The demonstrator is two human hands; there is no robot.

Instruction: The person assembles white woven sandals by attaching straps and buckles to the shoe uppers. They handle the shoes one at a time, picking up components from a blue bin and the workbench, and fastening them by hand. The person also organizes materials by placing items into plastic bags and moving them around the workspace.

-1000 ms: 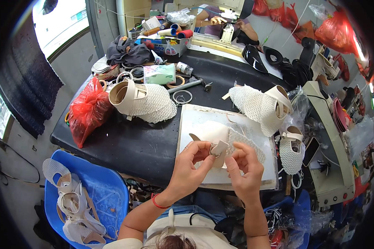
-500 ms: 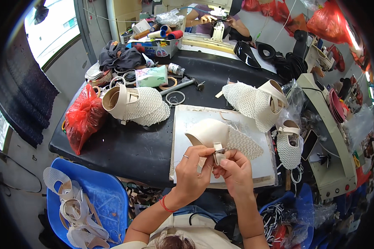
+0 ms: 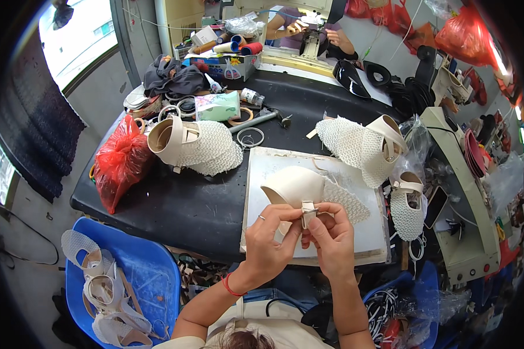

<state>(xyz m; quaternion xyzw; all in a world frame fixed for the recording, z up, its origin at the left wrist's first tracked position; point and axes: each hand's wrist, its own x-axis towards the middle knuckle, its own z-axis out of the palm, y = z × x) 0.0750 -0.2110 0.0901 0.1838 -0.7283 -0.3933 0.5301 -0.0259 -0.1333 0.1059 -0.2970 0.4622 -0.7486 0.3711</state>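
Note:
A cream shoe upper [image 3: 295, 184] with a woven mesh toe lies on a pale work board [image 3: 266, 160] in front of me. At its near edge is a short strap with a small metal buckle [image 3: 309, 213]. My left hand [image 3: 273, 234] pinches the strap from the left, fingertips at its side. My right hand [image 3: 335, 239] grips it from the right, thumb against its lower part and fingers curled behind. Both hands meet at the buckle, and the fingers partly cover the strap's lower end.
Finished-looking mesh uppers stand at the left [image 3: 195, 145], far right [image 3: 361, 145] and beside the board [image 3: 407, 212]. A red bag [image 3: 121, 163], a hammer [image 3: 259, 120] and tape rings [image 3: 250, 138] lie on the black table. A blue basin [image 3: 151, 267] holds more uppers. Another person's hands [image 3: 339, 39] are across the table.
The strap and buckle have turned more upright between my fingers, and my right fingertips have moved up beside the buckle. The whole view has shifted slightly.

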